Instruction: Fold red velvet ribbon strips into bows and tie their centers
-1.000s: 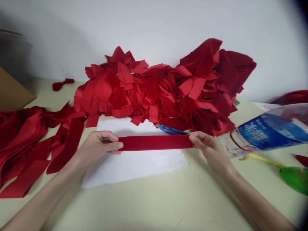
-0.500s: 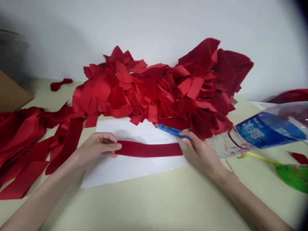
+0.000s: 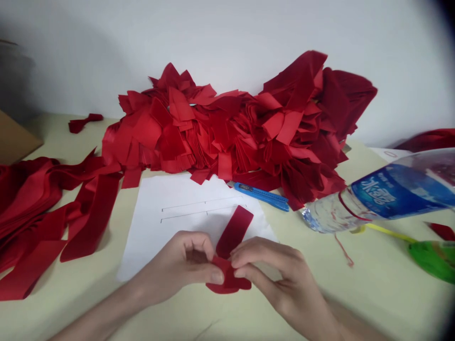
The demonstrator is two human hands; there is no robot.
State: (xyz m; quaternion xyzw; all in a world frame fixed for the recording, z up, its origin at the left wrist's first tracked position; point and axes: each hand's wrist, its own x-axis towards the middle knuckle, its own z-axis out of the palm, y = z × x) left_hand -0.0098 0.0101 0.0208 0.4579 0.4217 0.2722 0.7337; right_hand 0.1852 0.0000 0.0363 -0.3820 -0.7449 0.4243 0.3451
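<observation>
Between both hands a red velvet ribbon strip [image 3: 235, 231] is bent over on itself, one end sticking up and away over the paper. My left hand [image 3: 194, 265] pinches its folded part between thumb and fingers. From the other side my right hand [image 3: 275, 274] pinches the same fold with thumb and fingertips. Under and beyond them lies a white paper sheet [image 3: 149, 237] bearing two ruled lines with small end and middle marks. A blue utility knife [image 3: 261, 195] rests at the sheet's far right edge, touched by neither hand.
A large heap of red ribbon pieces [image 3: 227, 128] stands against the wall. Long ribbon lengths [image 3: 31, 203] lie at left, near a cardboard box [image 3: 16, 142]. On the right are a cut plastic bottle [image 3: 394, 192] and a green object [image 3: 433, 260] with a yellow strip.
My right hand has let go of the utility knife, leaving it on the table. Both hands have come together nearer to me, and the ribbon strip, stretched flat before, is now folded.
</observation>
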